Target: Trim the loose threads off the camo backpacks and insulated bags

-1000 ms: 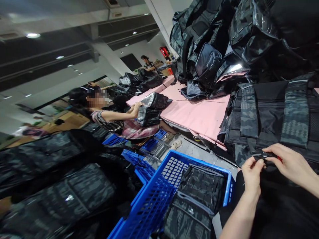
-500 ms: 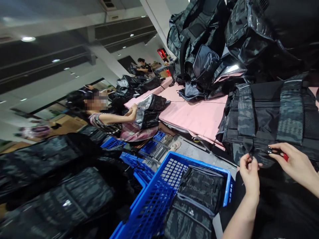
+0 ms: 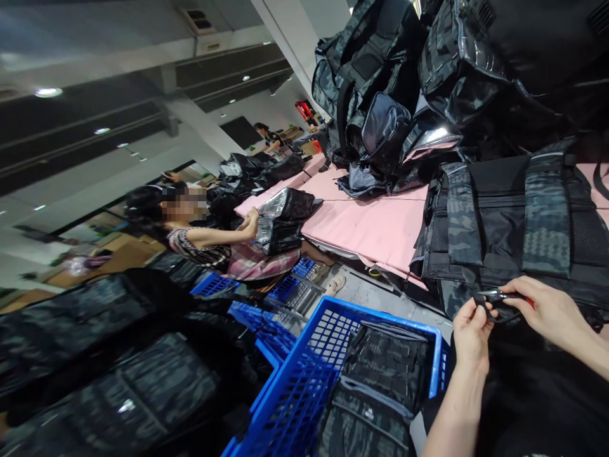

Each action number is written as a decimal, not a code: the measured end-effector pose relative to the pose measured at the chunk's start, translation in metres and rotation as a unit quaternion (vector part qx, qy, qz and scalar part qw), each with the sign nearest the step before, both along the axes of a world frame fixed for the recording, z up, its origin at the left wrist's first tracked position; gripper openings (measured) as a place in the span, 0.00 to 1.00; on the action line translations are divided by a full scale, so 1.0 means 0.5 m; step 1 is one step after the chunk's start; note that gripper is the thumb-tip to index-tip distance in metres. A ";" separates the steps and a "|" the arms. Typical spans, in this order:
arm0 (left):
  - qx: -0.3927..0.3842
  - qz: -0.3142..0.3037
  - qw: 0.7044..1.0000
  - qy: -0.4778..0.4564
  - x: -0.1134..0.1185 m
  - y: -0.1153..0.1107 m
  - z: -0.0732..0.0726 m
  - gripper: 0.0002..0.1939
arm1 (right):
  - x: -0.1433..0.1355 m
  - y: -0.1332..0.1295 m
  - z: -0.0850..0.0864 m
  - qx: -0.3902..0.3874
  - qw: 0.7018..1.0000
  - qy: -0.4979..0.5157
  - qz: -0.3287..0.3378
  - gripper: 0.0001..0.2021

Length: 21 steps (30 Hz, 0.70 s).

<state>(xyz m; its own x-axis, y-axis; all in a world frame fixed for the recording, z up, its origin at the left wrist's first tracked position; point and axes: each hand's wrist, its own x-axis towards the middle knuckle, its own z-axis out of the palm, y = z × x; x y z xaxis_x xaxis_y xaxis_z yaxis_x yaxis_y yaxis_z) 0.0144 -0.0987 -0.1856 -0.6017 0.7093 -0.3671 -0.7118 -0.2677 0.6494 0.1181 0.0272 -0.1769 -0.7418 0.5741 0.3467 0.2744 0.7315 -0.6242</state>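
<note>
A dark camouflage backpack (image 3: 499, 216) lies on the right with its shoulder straps facing up. At its near edge my left hand (image 3: 471, 336) is closed, pinching a short black strap (image 3: 490, 314) between thumb and fingers. My right hand (image 3: 552, 311) grips a small pair of thread snips (image 3: 507, 296) with a red handle. Their dark tips touch or nearly touch the strap, right beside my left fingertips. Whether the blades are apart cannot be made out.
A blue plastic basket (image 3: 435, 362) holding folded camouflage bags (image 3: 380, 381) stands below left of my hands. More backpacks (image 3: 371, 95) are heaped on the pink-covered table (image 3: 366, 219). A co-worker (image 3: 209, 244) sits beyond, handling a shiny black bag (image 3: 285, 216). Dark bags (image 3: 157, 381) fill the lower left.
My right hand has brought the snips left and slightly down, up to my left fingertips. My left hand has shifted slightly left, and the view has turned a little.
</note>
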 end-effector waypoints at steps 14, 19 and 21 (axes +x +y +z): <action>-0.124 -0.059 0.659 0.739 0.030 0.008 0.038 0.14 | 0.147 -0.029 -0.015 -0.311 0.898 0.191 -0.246 0.26; -0.126 -0.157 0.845 0.496 0.024 0.040 0.060 0.06 | 0.153 -0.076 -0.034 -0.311 0.908 0.188 -0.207 0.23; -0.106 -0.160 0.899 0.394 0.021 0.041 0.063 0.09 | 0.148 -0.090 -0.041 -0.319 0.909 0.185 -0.193 0.23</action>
